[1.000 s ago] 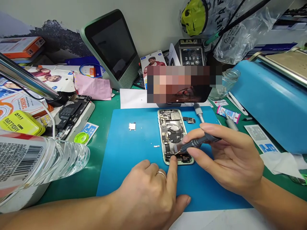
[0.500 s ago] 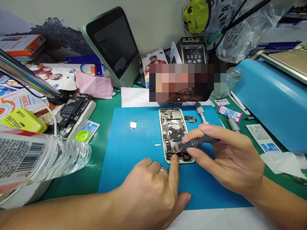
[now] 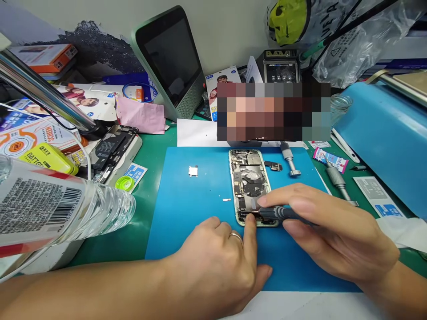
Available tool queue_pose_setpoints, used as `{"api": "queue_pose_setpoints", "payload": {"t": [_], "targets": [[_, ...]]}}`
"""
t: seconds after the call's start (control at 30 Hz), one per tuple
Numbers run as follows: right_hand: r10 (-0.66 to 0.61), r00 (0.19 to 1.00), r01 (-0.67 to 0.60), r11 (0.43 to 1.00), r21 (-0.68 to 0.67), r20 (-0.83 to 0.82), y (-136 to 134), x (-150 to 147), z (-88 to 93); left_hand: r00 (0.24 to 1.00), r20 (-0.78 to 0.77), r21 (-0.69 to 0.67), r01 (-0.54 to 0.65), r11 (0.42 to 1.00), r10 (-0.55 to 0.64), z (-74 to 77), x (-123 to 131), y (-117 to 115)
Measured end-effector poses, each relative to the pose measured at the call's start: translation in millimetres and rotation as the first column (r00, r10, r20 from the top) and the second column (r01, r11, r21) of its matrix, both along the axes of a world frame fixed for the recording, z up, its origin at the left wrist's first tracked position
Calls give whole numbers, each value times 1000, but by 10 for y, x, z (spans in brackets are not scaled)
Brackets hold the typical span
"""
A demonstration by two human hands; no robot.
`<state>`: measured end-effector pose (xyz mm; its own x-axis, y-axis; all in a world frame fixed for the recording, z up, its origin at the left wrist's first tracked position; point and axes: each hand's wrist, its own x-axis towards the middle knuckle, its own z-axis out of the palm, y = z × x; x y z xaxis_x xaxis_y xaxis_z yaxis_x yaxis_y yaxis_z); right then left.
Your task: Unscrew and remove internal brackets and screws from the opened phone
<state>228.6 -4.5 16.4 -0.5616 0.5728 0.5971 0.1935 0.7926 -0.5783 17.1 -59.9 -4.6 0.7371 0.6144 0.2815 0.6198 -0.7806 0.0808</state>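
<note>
An opened smartphone lies on a blue mat, its circuit board and bare inner housing showing. My left hand, with a ring on one finger, has its index finger stretched out and touching the phone's lower end; the other fingers are curled. In my right hand a slim dark grey tool is pinched between thumb and fingers. Its thin metal tip rests in the phone's lower part, beside my left fingertip. A small dark phone part lies right of the phone; a silver metal plate and a tiny bracket lie left.
Two grey metal screwdrivers lie to the right. Another opened phone, a water bottle, a green cap and boxes crowd the left. A display device stands behind; a pixelated patch covers part of the back.
The whole view has shifted, moving the scene rightward. My right hand has swung right and slightly down, laying the tool flatter. My left index finger stays on the phone's lower end.
</note>
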Motion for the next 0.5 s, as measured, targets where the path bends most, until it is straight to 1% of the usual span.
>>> {"api": "queue_pose_setpoints", "payload": {"t": [0.1,0.2,0.37,0.5], "targets": [[38,999,-38,999,23,12,12,-15,12,1000,3,16,-8,1000,8,-11,3,-10],[49,999,-49,998,35,15,29,-28,29,1000,21,47,-16,999,15,-27,9,-18],[19,1000,-21,998,62,24,54,-46,67,1000,19,28,-13,1000,12,-29,20,-13],[3,1000,-4,998,58,9,51,-45,51,1000,18,6,-8,1000,8,-12,15,-10]]}}
